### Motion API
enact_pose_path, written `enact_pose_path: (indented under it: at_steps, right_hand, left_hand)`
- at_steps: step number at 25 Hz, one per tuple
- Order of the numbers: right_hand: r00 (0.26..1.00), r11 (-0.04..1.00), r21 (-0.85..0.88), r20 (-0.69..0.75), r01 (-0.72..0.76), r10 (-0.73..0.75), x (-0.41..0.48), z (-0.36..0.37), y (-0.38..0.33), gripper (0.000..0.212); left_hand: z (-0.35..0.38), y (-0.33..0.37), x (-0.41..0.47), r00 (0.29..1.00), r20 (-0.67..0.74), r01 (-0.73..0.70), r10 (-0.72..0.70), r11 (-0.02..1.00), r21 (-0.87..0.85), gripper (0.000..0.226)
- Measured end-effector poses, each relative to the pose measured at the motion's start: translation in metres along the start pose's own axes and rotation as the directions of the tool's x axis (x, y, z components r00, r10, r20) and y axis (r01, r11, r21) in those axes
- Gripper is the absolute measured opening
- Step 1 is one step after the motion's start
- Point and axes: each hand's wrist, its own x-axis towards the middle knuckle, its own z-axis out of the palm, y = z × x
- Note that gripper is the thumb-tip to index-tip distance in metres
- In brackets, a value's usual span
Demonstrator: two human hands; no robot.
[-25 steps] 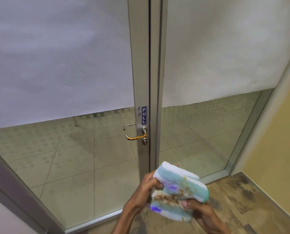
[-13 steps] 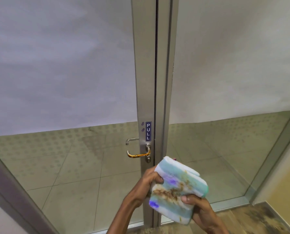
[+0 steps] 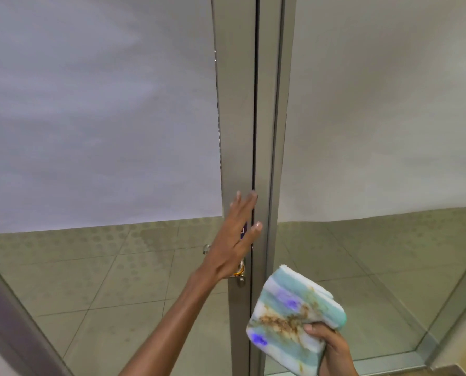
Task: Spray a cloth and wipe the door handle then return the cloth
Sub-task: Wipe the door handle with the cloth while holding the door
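A folded cloth [image 3: 286, 321], striped pale green and white with brown stains, is held low at the right by my right hand [image 3: 332, 348]. My left hand [image 3: 234, 240] lies flat with fingers spread on the grey metal door frame [image 3: 237, 131], over the PULL sign. The brass door handle [image 3: 240, 271] is mostly hidden behind that hand; only its right end and the lock below it show.
Two glass doors meet at the middle stile [image 3: 269, 158], with white frosted film [image 3: 104, 118] on their upper part. Pale floor tiles [image 3: 131, 294] show through the clear lower glass. A metal frame edge [image 3: 457, 302] runs at the right.
My left hand has let go of the cloth and risen onto the door frame above the handle. The cloth stays in my right hand alone. The view has moved closer to the door.
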Motion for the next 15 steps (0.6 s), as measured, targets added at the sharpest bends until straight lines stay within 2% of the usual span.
enact_pose_path:
  at_steps: [3,7,9,11,13,15]
  right_hand:
    - [0.999,1.000,-0.030,-0.049,0.000,-0.001,0.008,0.004,0.003,0.068]
    - [0.996,0.997,-0.068,-0.079,0.024,-0.030,0.020,0.009,0.006,0.078]
    - [0.992,0.993,-0.107,-0.106,0.058,-0.069,0.028,0.008,0.008,0.078]
    - [0.981,0.979,-0.164,-0.133,0.118,-0.141,0.035,0.010,0.007,0.066]
    - [0.968,0.962,-0.229,-0.164,0.150,-0.190,0.043,0.014,0.006,0.051]
    - [0.952,0.931,-0.323,-0.188,0.171,-0.240,0.049,0.020,0.005,0.045]
  left_hand:
    - [-0.022,-0.006,0.055,0.965,-0.047,-0.223,0.258,0.904,0.364,0.076]
    - [-0.045,-0.021,0.119,0.906,-0.012,-0.307,0.423,0.678,0.668,0.082]
    - [-0.050,-0.032,0.141,0.875,0.006,-0.313,0.484,0.557,0.770,0.083]
    - [-0.055,-0.044,0.158,0.857,0.000,-0.286,0.516,0.475,0.832,0.081]
    - [-0.060,-0.051,0.172,0.840,-0.032,-0.255,0.541,0.447,0.858,0.078]
    - [-0.061,-0.052,0.186,0.813,-0.055,-0.251,0.579,0.434,0.865,0.077]
